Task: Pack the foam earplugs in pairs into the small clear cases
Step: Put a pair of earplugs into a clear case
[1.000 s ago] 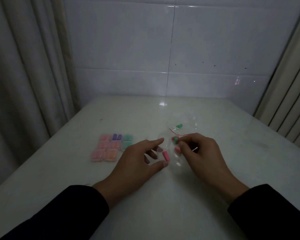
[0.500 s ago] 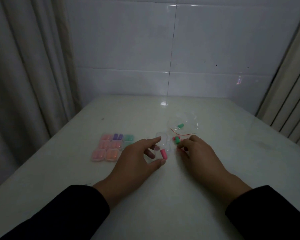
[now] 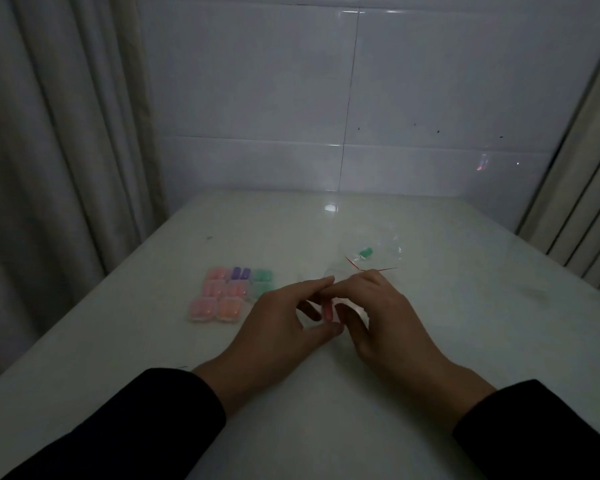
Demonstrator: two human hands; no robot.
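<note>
Left hand [image 3: 281, 327]: nearest the camera on the white bench [image 3: 326, 427], thumb and forefinger spread in a wide C around a small clear case [image 3: 329, 311], touching it at near and far edges; the clear plastic is too faint to say how firm the hold is.
Right hand [image 3: 381, 317]: just beside the left, fingers curled down over the same case, forefinger tip meeting the left forefinger; whether it pinches anything I cannot tell.
Case in hand: a pink foam earplug [image 3: 327, 311] shows upright between the two hands, seemingly inside the case; a second plug, if there, is hidden by the fingers.
Step in hand: likely filling or closing this case.
Packed cases [image 3: 231, 294]: a block of closed cases to the left, a little farther off, holding pink, orange, purple and green plugs; these look finished.
Clear bag [image 3: 374, 252]: beyond the hands, with a red seal strip, holding one green earplug [image 3: 365, 252].
Left to do: finish this case and pack what remains in the bag; the work looks nearly complete.
</note>
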